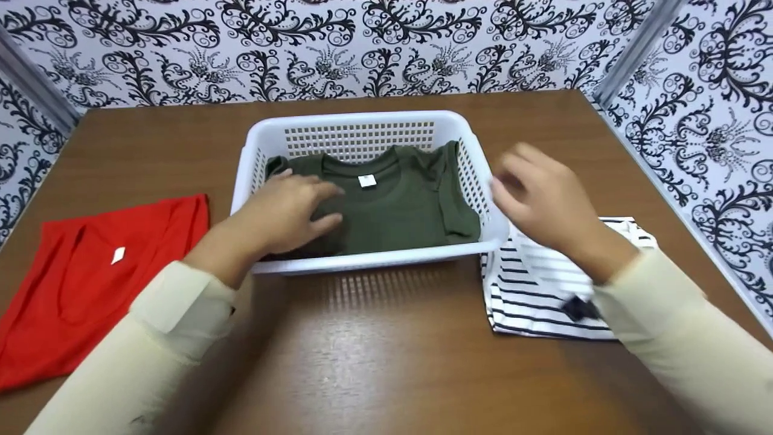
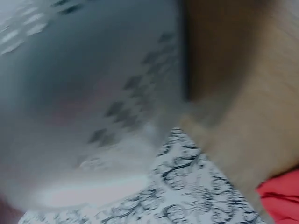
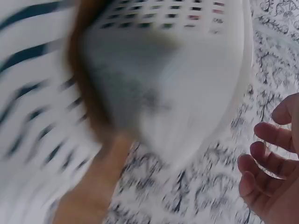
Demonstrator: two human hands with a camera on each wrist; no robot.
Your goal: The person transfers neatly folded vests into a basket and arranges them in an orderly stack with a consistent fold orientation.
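Observation:
A folded dark green T-shirt (image 1: 395, 211) with a white neck label lies inside a white plastic basket (image 1: 368, 261) in the head view. Over the basket's left side hovers my left hand (image 1: 281, 211), fingers extended above the shirt and holding nothing. My right hand (image 1: 540, 196) is just outside the right rim, blurred, its fingers loosely bent with nothing in them. The right wrist view shows those fingers (image 3: 271, 163) apart from the basket wall (image 3: 201, 79). In the left wrist view the basket wall (image 2: 135, 93) fills much of the frame, and the left hand is hardly visible.
A red garment (image 1: 151, 241) with a white label lies on the brown table (image 1: 362, 374) at left. To the right, a white garment with dark stripes (image 1: 525, 308) lies partly under the right forearm. Patterned panels (image 1: 374, 48) border the table's back and sides.

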